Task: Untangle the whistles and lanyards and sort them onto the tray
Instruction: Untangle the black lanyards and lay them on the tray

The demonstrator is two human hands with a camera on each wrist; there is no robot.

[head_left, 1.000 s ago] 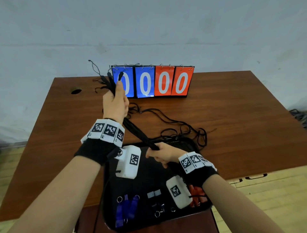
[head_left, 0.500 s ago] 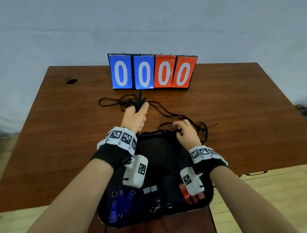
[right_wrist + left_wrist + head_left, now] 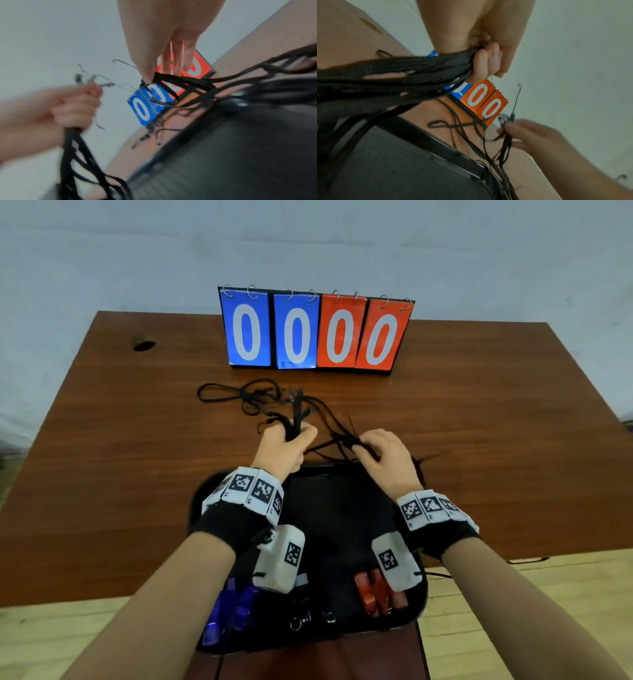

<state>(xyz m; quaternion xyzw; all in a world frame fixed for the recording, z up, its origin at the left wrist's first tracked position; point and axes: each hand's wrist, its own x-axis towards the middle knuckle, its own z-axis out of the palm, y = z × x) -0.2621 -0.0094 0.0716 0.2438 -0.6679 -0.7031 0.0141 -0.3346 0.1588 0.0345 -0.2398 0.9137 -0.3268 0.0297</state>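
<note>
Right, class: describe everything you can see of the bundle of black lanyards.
The black lanyards are flat woven cords, seemingly fabric, bunched and tangled together. The left hand grips a thick bundle in a fist, thin ends sticking up above it. The right hand pinches a few strands. Loose loops trail on the wooden table before the scoreboard, and some strands run toward the black tray.
</note>
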